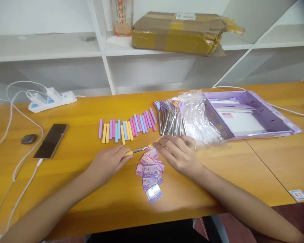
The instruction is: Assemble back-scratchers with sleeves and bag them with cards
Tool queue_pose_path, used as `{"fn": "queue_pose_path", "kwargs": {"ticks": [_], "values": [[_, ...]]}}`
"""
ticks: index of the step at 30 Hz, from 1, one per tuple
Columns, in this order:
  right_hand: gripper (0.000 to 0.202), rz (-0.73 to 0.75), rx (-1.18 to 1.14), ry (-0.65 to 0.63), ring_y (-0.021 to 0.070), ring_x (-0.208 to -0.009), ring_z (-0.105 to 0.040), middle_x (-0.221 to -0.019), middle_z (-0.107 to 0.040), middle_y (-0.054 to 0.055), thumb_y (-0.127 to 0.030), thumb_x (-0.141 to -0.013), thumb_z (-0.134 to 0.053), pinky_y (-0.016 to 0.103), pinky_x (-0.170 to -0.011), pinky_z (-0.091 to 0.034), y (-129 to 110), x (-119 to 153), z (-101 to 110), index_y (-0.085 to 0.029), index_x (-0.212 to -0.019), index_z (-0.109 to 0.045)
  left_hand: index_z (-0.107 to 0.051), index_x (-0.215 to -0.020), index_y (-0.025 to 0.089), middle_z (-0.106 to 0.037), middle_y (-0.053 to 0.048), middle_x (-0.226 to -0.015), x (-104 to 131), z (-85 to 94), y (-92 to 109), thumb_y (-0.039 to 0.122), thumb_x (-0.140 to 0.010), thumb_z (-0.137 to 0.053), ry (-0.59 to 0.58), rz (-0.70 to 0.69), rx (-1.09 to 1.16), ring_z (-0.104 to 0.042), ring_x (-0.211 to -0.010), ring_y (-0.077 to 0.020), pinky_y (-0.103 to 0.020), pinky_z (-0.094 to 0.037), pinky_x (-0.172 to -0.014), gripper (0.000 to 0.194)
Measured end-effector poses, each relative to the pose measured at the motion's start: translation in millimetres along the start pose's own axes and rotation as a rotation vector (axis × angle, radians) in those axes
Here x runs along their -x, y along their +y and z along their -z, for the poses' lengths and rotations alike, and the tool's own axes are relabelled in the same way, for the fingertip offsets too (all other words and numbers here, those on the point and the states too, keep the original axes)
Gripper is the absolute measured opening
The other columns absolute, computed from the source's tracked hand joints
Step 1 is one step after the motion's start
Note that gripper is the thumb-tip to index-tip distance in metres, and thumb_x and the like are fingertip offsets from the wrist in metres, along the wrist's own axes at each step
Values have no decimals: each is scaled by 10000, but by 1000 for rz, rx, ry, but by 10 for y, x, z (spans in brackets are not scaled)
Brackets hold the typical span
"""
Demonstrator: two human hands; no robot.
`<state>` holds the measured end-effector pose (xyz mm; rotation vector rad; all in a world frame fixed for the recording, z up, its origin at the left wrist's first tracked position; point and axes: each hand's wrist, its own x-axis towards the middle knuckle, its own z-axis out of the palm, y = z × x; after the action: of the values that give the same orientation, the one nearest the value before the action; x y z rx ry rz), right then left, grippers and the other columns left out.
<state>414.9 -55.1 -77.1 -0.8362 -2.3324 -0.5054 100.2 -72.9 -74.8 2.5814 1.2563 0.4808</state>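
My left hand [108, 163] is closed round the yellow handle of a small back scratcher [140, 150], whose metal rod points right. At its other end the fingers of my right hand [178, 153] pinch the yellow part, mostly hidden by the fingertips. Below lies a loose pile of pink and purple cards [150, 170]. Beyond my hands is a row of pink, purple, blue and yellow handle tubes [128, 130]. Just behind my right hand lies a bunch of metal rods with coloured hand-shaped heads [170, 116].
Clear plastic bags [196, 118] lie beside a purple open box [255, 131] on the right. At left are a phone [51, 140], a dark small case [29, 138] and a power strip [52, 101] with white cables. A taped carton [177, 33] sits on the shelf.
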Motion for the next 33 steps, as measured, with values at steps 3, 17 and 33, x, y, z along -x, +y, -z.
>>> {"fn": "queue_pose_path", "kwargs": {"ticks": [3, 17, 33], "values": [[281, -2, -39, -58, 195, -1098, -709, -1124, -810, -6, -115, -1110, -598, 400, -885, -417, 12, -21, 5, -312, -1286, -693, -680, -1164, 198, -772, -38, -987, 33, -5, 51, 369, -1186, -483, 92, -96, -175, -716, -794, -165, -287, -451, -658, 262], [225, -87, 177, -77, 196, -842, -548, -864, -687, 17, -147, -1139, -563, 389, -957, -380, 283, 94, 151, -229, -962, -675, -714, -1213, 199, -819, -69, -1018, 33, 256, -154, 173, -1110, -585, 255, -192, -586, -732, -870, -243, -389, -541, -747, 167], [155, -12, 611, 16, 179, -739, -542, -711, -642, -22, -177, -1025, -770, 347, -876, -395, 1433, 1265, 855, -238, -898, -705, -710, -1188, 208, -813, -57, -964, 650, 657, -790, 208, -1102, -631, 271, -223, -683, -762, -828, -236, -361, -557, -754, 117]]}}
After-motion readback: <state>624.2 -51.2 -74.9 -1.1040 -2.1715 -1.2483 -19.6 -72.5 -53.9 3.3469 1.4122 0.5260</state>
